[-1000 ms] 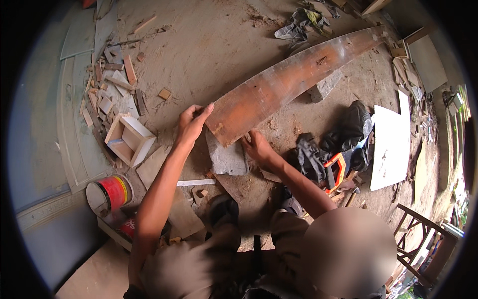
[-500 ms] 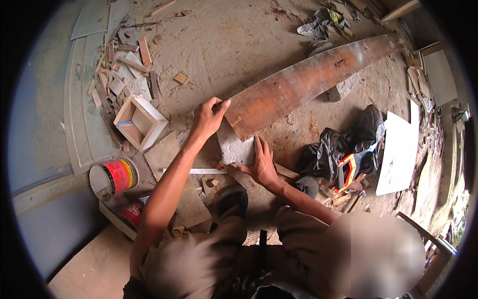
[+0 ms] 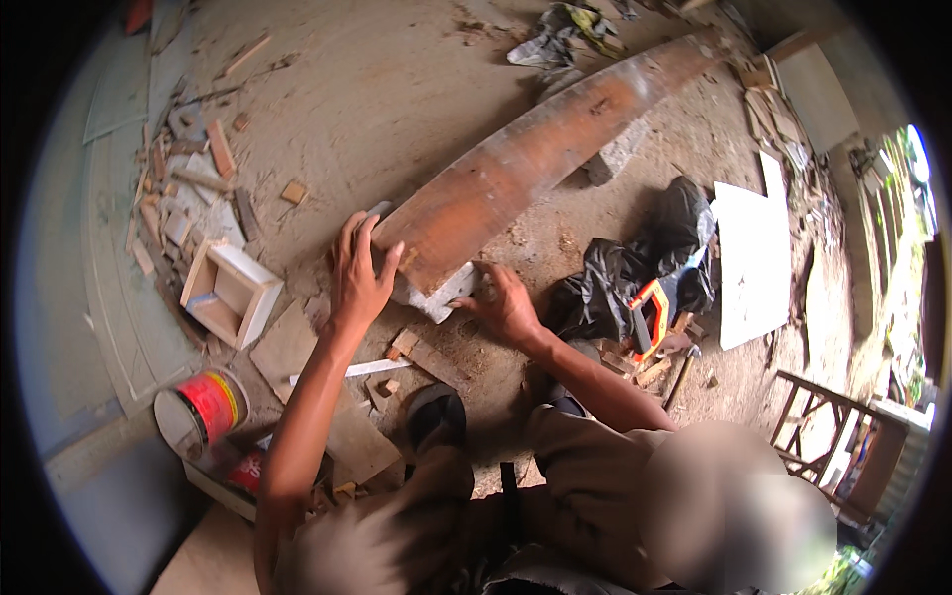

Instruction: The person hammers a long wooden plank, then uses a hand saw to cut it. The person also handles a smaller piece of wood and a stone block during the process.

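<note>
Left hand [image 3: 359, 283] lies flat with the fingers spread on the near end of a long reddish-brown plank [image 3: 535, 159], just left of the middle of the frame; it presses on the wood and does not close around anything. Right hand [image 3: 506, 305] is a little to the right and lower, with the fingers bent down near the edge of a pale grey block [image 3: 441, 295] that sits under the plank's end. It touches the block, but I cannot tell if it grips something small there.

From this end the plank runs up to the upper right of the frame, resting on the dusty concrete floor [image 3: 397, 89], with another grey block [image 3: 617, 159] under its middle part.

At the left there is a small open wooden box [image 3: 230, 294], and above it many wood scraps [image 3: 183, 198] in a heap. A red and yellow tin can [image 3: 198, 409] stands at the lower left. Right of the hands lies a black plastic bag [image 3: 635, 268] with an orange-handled tool [image 3: 650, 309] on it, and further right a white board [image 3: 756, 260]. A dark sandal [image 3: 434, 415] is below the hands.
</note>
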A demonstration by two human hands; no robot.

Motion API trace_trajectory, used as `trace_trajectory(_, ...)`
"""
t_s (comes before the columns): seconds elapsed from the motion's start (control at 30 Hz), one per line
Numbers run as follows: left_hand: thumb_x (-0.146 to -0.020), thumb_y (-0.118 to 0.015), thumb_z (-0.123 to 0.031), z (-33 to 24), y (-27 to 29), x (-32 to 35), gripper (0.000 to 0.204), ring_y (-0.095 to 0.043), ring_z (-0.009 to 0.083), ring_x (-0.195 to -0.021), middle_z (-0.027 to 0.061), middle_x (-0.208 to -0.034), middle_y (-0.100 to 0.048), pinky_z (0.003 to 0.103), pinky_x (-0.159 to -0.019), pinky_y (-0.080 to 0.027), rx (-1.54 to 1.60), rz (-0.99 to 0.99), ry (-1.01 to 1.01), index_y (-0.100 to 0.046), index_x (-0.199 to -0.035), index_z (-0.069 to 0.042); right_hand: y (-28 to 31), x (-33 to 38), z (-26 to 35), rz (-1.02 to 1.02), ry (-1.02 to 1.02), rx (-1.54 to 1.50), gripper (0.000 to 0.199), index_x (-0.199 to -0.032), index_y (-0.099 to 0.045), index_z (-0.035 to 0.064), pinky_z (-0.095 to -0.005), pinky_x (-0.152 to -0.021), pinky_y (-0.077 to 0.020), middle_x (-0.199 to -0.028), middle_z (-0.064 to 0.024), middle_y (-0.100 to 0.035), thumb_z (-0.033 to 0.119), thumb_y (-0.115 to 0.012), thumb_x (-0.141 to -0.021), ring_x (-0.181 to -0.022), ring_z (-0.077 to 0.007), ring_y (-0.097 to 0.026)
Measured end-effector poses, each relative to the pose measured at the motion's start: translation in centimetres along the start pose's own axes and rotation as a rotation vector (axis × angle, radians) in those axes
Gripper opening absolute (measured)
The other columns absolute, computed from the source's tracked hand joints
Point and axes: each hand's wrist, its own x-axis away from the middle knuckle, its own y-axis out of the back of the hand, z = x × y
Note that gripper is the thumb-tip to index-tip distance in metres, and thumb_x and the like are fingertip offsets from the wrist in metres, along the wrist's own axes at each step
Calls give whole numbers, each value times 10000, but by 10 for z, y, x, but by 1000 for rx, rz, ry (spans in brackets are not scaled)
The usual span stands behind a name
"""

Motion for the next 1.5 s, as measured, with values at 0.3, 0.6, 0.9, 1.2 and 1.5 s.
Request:
trace_trajectory(0.3,-596,-814,-599,-77,-3,-33,1260,-159,410,-1449,224,-1582,-46,689,-1103,-155,-195,332,-7,-129,-1518,-82,89,-15,-18,-24,132,-113,451,-1216,-563,-5,-385,-916,-493,-1127,-189,-633,266,-701,-882,-1055,-292,-618)
trace_trajectory(0.6,-614,-842,-404,-83,-36,-53,1205,-271,447,-1384,235,-1545,-187,678,-1067,-225,-229,471,64,-115,-1535,-130,161,-53,-124,-589,-283,-348,561,-1250,-500,-55,-344,-828,-525,-1122,-217,-626,325,-704,-891,-1000,-260,-636)
trace_trajectory(0.9,-621,-824,-400,-78,-16,-53,1170,-285,470,-1372,253,-1536,-216,635,-1073,-265,-207,552,117,-144,-1539,-149,127,-58,-105,-738,-105,-140,413,-1193,-538,-23,-355,-810,-528,-1099,-184,-623,211,-692,-890,-1011,-267,-624)
trace_trajectory(1.2,-647,-808,-411,-37,15,-104,1098,-393,400,-1353,324,-1466,-340,416,-1089,-372,155,810,41,-258,-1473,59,101,-33,-63,-440,-148,-222,272,-1074,-634,-2,-338,-719,-545,-1065,-166,-630,206,-658,-901,-868,-268,-670)
trace_trajectory(1.5,-627,-664,-587,-11,40,-153,974,-548,290,-1141,235,-1201,-602,380,-1009,-377,466,1032,299,-518,-1324,78,90,-38,-67,-405,-87,-284,273,-1048,-631,-11,-347,-681,-551,-994,-193,-635,218,-655,-900,-826,-275,-674)
